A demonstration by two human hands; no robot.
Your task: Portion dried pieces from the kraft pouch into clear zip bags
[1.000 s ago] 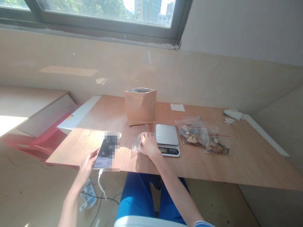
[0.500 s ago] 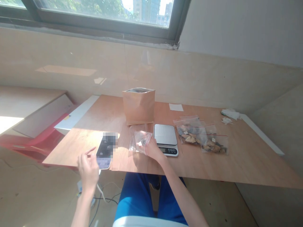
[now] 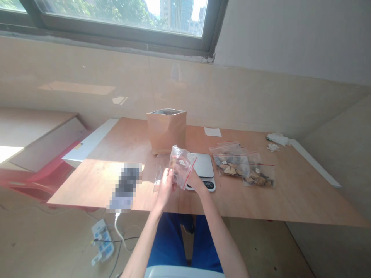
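Between my hands is a clear zip bag with a red seal line and a small white label, raised just in front of the scale. My left hand pinches its left side. My right hand grips it at the red-seal end, its fingers partly seen through the plastic; whether they are inside or behind it I cannot tell. Another clear bag lies flat to the left, partly covered. Partly hidden behind my right hand is the white kitchen scale with its steel plate. An open brown paper pouch stands upright behind.
Several zip bags of dried brown pieces lie right of the scale. A phone, blurred out, rests at the left with a white cable hanging off the edge. White paper and crumpled tissue lie farther back. A power strip is on the floor.
My left hand has left the phone, moved right and taken hold of the zip bag. The bag has been lifted and turned, its red seal now toward the right.
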